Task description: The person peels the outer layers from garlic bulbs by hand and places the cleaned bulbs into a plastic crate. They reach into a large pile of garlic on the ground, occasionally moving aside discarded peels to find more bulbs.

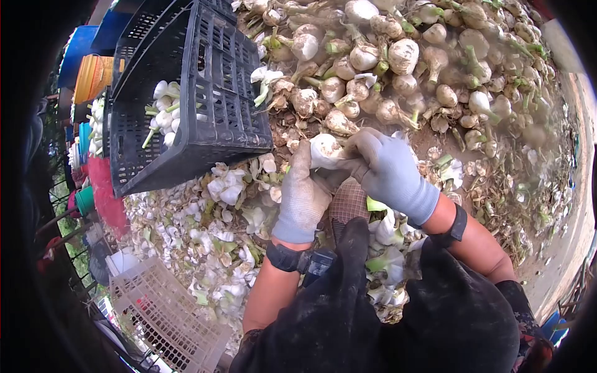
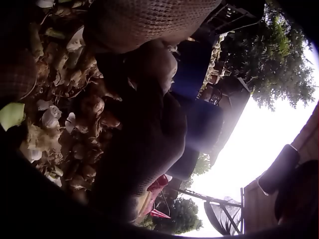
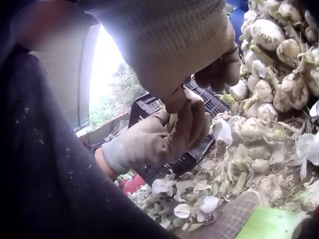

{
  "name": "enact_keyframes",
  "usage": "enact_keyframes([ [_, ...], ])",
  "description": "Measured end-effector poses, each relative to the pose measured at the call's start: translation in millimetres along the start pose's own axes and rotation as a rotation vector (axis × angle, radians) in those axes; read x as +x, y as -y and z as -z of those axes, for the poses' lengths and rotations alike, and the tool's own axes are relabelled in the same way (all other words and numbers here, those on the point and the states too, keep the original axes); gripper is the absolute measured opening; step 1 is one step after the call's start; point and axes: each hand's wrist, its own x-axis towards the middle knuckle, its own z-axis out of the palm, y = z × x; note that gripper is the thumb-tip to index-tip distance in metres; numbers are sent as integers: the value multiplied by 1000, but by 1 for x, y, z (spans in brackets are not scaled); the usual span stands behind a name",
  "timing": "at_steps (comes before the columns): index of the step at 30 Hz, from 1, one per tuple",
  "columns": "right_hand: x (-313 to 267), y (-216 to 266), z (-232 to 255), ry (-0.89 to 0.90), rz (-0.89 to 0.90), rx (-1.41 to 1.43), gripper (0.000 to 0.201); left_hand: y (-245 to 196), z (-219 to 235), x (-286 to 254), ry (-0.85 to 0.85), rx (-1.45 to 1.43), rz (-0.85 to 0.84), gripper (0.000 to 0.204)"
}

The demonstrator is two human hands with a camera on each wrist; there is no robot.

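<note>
In the head view a garlic bulb (image 1: 324, 151), white with a brownish root end, is between the two gloved hands. My left hand (image 1: 301, 202) grips it from the left, thumb up along its side. From the right, my right hand (image 1: 393, 173) pinches at the bulb's edge with curled fingers. Both gloves are pale grey with dirty brownish fingers. In the left wrist view the bulb (image 2: 162, 67) shows pale between the dark gloves. The right wrist view has the hands meeting, with fingers hiding most of the bulb.
A big heap of untrimmed garlic (image 1: 404, 56) spreads ahead. To the left, a tilted black crate (image 1: 227, 81) holds cleaned white bulbs (image 1: 166, 115). Peeled skins (image 1: 205, 248) cover the ground around a checked shoe (image 1: 349, 202). A pale plastic crate (image 1: 168, 311) lies lower left.
</note>
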Motion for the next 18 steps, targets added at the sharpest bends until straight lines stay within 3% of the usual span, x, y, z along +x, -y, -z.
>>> enact_keyframes([
  [1, 2, 1, 2, -3, -105, 190, 17, -3, 0, -2, -2, 2, 0, 43],
  [2, 5, 0, 0, -128, -228, 468, 18, -6, 3, -4, 99, 86, 6, 42],
  [3, 13, -1, 9, -157, -544, 759, 20, -6, 3, -8, 201, 167, 15, 40],
  [5, 17, -34, 25, -236, -712, 609, 15, -12, 4, -17, 206, 149, -115, 38],
  [6, 11, -39, 26, -242, -705, 605, 15, -24, 5, -24, 53, 80, -144, 36],
  [7, -3, -39, 24, -2, -534, 383, 13, -47, 12, -28, 326, -201, -87, 47],
  [8, -17, -38, 20, 232, -360, 160, 12, -65, 7, -32, 549, -318, -328, 56],
  [9, -28, -38, 14, 529, -162, 48, 19, -99, 0, -40, 730, -633, -168, 56],
  [11, -24, -28, 2, 519, -156, -208, 26, -113, -28, -61, 708, -637, -392, 59],
  [12, -16, -31, -7, 517, -150, -209, 26, -110, -27, -57, 653, -421, -436, 54],
  [13, -4, -42, -18, 346, -59, -403, 28, -105, -24, -49, 593, -204, -479, 49],
  [14, 1, -51, -28, 170, 28, -590, 30, -89, -20, -37, 397, 67, -493, 44],
  [16, -7, -65, -45, 195, 21, -526, 31, -50, -18, -13, 60, 665, -466, 33],
  [18, -22, -66, -45, 195, -26, -443, 29, -16, 6, 17, -5, 957, -447, 44],
])
